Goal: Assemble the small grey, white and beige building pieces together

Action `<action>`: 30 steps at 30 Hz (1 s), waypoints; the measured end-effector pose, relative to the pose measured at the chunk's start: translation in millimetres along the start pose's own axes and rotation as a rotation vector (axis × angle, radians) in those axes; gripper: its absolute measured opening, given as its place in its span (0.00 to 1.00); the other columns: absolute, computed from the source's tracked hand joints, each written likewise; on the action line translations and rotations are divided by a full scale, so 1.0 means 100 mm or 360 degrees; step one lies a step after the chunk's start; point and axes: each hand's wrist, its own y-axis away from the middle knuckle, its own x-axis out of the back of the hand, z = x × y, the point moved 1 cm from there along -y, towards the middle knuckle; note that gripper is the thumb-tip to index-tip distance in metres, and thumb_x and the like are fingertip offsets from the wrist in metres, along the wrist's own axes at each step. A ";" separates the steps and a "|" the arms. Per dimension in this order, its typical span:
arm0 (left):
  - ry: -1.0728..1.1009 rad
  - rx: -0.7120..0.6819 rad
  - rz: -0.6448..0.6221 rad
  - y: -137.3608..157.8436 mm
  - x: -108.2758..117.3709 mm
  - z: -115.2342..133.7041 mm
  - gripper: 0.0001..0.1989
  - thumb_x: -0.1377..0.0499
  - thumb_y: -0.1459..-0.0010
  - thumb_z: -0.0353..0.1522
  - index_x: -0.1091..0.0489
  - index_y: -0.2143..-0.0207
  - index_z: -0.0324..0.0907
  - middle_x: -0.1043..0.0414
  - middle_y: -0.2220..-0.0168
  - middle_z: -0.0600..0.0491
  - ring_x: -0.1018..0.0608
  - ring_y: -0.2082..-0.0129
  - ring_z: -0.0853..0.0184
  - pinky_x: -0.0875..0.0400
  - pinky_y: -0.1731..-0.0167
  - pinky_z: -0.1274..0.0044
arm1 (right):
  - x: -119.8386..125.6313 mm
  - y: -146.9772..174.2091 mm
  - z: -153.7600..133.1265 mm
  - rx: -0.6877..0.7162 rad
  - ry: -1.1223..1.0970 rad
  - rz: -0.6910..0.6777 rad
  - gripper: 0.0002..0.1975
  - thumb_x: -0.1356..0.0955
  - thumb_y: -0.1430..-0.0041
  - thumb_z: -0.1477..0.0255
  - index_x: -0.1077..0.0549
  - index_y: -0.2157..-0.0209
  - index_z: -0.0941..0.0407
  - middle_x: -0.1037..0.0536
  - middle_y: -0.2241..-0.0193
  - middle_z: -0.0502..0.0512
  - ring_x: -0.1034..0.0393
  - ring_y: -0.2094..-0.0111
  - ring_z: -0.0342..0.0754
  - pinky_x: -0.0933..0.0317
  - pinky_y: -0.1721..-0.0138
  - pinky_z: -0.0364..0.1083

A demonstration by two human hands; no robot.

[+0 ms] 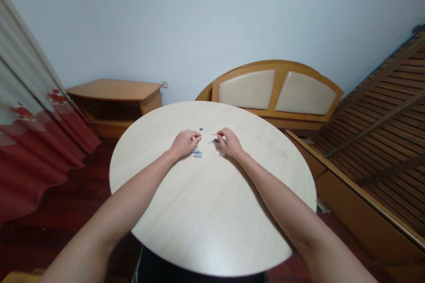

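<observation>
Over the round pale table [206, 212], my left hand [186, 143] has its thumb and forefinger brought together in a pinch. Whatever sits between those fingertips is too small to make out. Just below it lie several small grey-blue flat pieces [197, 154]. My right hand [230, 143] pinches a thin, light-coloured stick [215, 134] that points left toward my other hand. Under the right fingers is a small dark piece [216, 140], and a clear or whitish small item [219, 152] lies beside the palm. Another small dark piece [201, 129] rests farther back, between the hands.
A wooden cabinet [116, 88] stands behind the table at left, near a red and white curtain [40, 141]. At the back right a padded headboard [275, 90] leans by the wall. Brown slats [381, 128] and a wooden bed rail [358, 194] flank the right side.
</observation>
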 end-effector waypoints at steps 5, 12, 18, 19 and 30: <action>0.0041 -0.0090 -0.0012 0.01 -0.01 0.06 0.13 0.39 0.36 0.37 0.22 0.52 0.42 0.19 0.60 0.48 0.21 0.60 0.61 0.31 0.53 0.68 | -0.03 0.01 -0.35 0.0213 0.0031 -0.0186 0.10 0.38 0.34 0.74 0.25 0.59 0.58 0.23 0.63 0.60 0.32 0.60 0.52 0.41 0.55 0.49; 0.0009 -0.0187 -0.0071 0.00 -0.02 0.09 0.10 0.41 0.34 0.36 0.20 0.60 0.43 0.18 0.61 0.49 0.21 0.60 0.61 0.33 0.53 0.68 | 0.00 0.04 -0.40 0.0289 -0.0018 -0.0187 0.12 0.38 0.31 0.71 0.24 0.59 0.57 0.22 0.63 0.60 0.32 0.61 0.52 0.41 0.55 0.49; 0.0007 -0.0194 -0.0055 0.00 -0.03 0.08 0.11 0.42 0.33 0.37 0.20 0.61 0.44 0.18 0.63 0.50 0.21 0.62 0.62 0.33 0.54 0.68 | -0.03 0.05 -0.35 0.0194 0.0001 -0.0176 0.14 0.39 0.29 0.67 0.23 0.60 0.57 0.22 0.63 0.59 0.32 0.60 0.52 0.42 0.55 0.49; 0.0002 -0.0196 -0.0050 0.00 -0.03 0.08 0.11 0.41 0.34 0.37 0.20 0.61 0.44 0.18 0.63 0.50 0.22 0.62 0.62 0.33 0.54 0.68 | -0.03 0.05 -0.34 0.0184 0.0011 -0.0177 0.15 0.40 0.29 0.67 0.23 0.60 0.57 0.22 0.63 0.59 0.32 0.60 0.51 0.42 0.55 0.49; -0.0016 -0.0176 -0.0053 0.00 -0.04 0.06 0.10 0.41 0.34 0.36 0.20 0.61 0.44 0.18 0.63 0.49 0.22 0.62 0.62 0.33 0.53 0.68 | -0.07 0.05 -0.29 0.0180 0.0069 -0.0193 0.16 0.40 0.28 0.67 0.23 0.62 0.57 0.23 0.65 0.58 0.33 0.62 0.50 0.43 0.57 0.48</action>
